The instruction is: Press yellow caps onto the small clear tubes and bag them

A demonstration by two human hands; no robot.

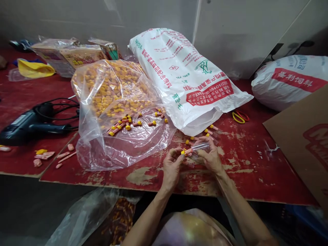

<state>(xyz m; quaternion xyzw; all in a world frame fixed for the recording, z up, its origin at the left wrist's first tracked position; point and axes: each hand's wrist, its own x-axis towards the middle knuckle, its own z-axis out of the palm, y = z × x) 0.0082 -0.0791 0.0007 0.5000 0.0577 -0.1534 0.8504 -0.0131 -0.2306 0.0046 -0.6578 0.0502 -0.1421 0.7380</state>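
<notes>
Near the table's front edge, my left hand [172, 166] pinches the yellow cap of a small capped piece [189, 152] with a pink speckled body. My right hand [210, 157] has its fingers around a clear plastic tube [201, 146], whose left end meets the pink body. Several more yellow-capped pieces [208, 131] lie just behind my hands, some in clear tubes. To the left, a large clear plastic bag [97, 150] holds many yellow-capped pieces [110, 89], with a few loose ones on its flattened front part.
A white printed sack [189, 75] lies behind my hands. A dark heat gun [33, 123] with a cable is at the left, near pink scraps [63, 155]. Yellow and red scissors [238, 117], a second sack [292, 78] and a cardboard box [304, 136] stand right. Wrapped boxes [82, 54] are behind.
</notes>
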